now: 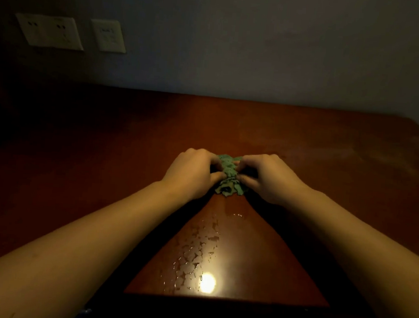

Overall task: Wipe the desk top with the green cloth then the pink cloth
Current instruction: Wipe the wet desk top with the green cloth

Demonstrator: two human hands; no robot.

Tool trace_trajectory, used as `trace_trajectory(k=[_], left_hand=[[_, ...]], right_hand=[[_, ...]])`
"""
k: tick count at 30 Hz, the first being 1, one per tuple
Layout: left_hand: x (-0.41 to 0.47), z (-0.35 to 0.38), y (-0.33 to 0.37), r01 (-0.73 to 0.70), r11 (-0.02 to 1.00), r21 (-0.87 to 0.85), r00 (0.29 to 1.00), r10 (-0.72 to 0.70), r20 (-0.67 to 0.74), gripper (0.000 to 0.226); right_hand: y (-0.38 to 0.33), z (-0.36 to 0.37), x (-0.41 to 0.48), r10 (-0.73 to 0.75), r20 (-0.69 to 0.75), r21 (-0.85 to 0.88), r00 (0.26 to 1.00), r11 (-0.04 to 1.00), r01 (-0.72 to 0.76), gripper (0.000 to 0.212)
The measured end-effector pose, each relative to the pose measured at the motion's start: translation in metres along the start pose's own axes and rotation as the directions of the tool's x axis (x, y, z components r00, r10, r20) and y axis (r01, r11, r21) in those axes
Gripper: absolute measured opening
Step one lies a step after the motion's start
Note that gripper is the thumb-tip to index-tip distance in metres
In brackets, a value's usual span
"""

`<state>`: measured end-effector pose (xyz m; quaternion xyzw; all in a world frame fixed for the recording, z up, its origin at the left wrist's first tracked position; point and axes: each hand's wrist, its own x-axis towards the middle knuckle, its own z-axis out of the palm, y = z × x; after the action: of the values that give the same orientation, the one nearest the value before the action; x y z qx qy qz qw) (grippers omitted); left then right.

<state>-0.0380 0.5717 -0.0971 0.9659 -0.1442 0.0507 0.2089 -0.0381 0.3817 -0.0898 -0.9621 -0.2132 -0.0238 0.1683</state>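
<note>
Dim room, low light.

Wall (262,50): plain, grey, runs behind the cloth across the whole far side.

Desk (329,155): dark red-brown wood, glossy top. The cloth lies on it about midway between the wall edge and the near edge. Left of the cloth the top falls into deep shadow.

Left forearm (84,237) and right forearm (359,246): bare, coming in from the near corners and converging on the cloth.

Left hand (190,172): knuckles up, at the cloth's left side, fingers curled in and thumb pinching the fabric.

Right hand (269,178): mirrors it at the cloth's right side, fingers curled and thumb tucked into the fabric. Both hands clamp the same bundle and their fingertips nearly meet over it.

Socket plates: double plate (49,30) and single plate (108,35), pale, side by side on the wall, well up and to the left of the cloth.

Wet patch (196,253): beaded water on the desk, trailing from just below the cloth toward the near edge.

Cloth (228,178): green, bunched into a narrow crumpled strip between the two hands, its lower end touching the desk. How much lies hidden under the palms cannot be told.

Glare (207,281): round bright reflection, nearer than the cloth, at the wet patch's low end.
</note>
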Motion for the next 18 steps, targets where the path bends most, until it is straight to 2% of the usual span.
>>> trace_trajectory(k=[3,8,15,18], left_hand=[[-0.008,-0.002,0.0,-0.008,1.0,0.005,0.999,0.008,0.036,0.022],[-0.038,-0.002,-0.005,-0.063,0.998,-0.017,0.995,0.064,0.076,0.024],[-0.014,-0.001,0.004,0.011,1.0,-0.01,1.0,-0.011,0.008,0.027],[-0.035,-0.001,0.003,-0.016,1.0,-0.005,0.999,0.016,0.028,0.025]], right_hand=[[-0.004,0.002,-0.009,0.012,0.005,-0.006,1.0,1.0,-0.012,0.012],[-0.014,0.004,-0.046,-0.073,0.048,-0.011,0.996,0.997,0.074,0.012],[-0.014,0.004,-0.016,0.064,-0.035,-0.014,0.997,0.998,-0.065,0.015],[-0.02,0.004,-0.037,0.025,0.005,-0.018,1.0,1.0,-0.025,0.012]])
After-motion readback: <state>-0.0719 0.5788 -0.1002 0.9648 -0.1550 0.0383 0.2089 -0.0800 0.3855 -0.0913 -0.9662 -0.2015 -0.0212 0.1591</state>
